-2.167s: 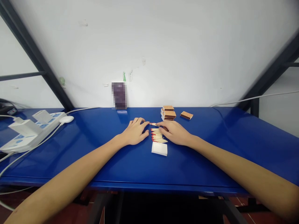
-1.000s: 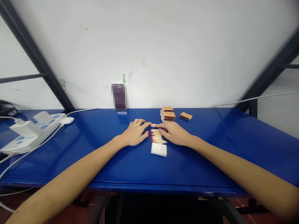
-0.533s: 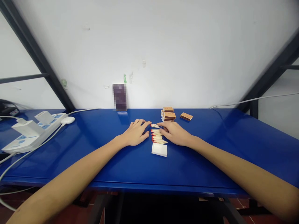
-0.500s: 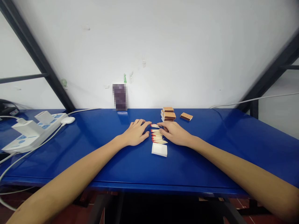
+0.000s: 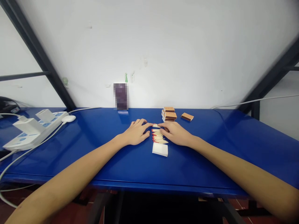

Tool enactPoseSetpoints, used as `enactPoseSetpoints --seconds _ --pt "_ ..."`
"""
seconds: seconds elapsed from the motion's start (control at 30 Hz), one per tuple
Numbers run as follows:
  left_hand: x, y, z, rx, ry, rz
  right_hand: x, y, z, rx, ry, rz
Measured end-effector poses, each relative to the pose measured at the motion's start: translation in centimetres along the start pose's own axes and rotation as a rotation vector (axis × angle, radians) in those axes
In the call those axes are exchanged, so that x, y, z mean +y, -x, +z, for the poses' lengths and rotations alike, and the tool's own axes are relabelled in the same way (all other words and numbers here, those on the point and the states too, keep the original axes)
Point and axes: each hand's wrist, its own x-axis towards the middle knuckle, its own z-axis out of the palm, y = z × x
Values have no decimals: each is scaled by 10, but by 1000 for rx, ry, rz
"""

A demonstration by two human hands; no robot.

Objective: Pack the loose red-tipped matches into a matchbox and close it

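Red-tipped matches [image 5: 158, 137] lie side by side in a row on the blue table, heads toward the left. A smaller group of matches [image 5: 156, 125] sits just beyond them. My left hand [image 5: 137, 132] rests on the table with fingers apart, its index fingertip at the heads of the far group. From the other side, my right hand [image 5: 175, 132] reaches its index fingertip to the plain ends of that group, and its thumb is by the larger row. Neither hand grips anything. Nearest me is a white matchbox tray [image 5: 160, 149], apparently face down.
Behind my right hand stands a stack of brown matchboxes [image 5: 170, 115], with a single matchbox [image 5: 187, 116] to its right. A dark upright box [image 5: 121, 96], blurred out, leans at the wall. On the left lies a white power strip [image 5: 35, 137] with chargers and cables.
My left index fingertip has come slightly closer to the heads of the far matches. The view has shifted a little; otherwise hands and matches stay nearly the same.
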Motion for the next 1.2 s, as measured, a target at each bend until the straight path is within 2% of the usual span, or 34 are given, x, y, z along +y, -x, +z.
enactPoseSetpoints --seconds 0.7,1.2 --pt "1 1 1 20 24 0 -1 0 -1 -23 -40 31" --pt "-6 -4 5 -17 5 -47 6 0 -2 -18 -106 -31"
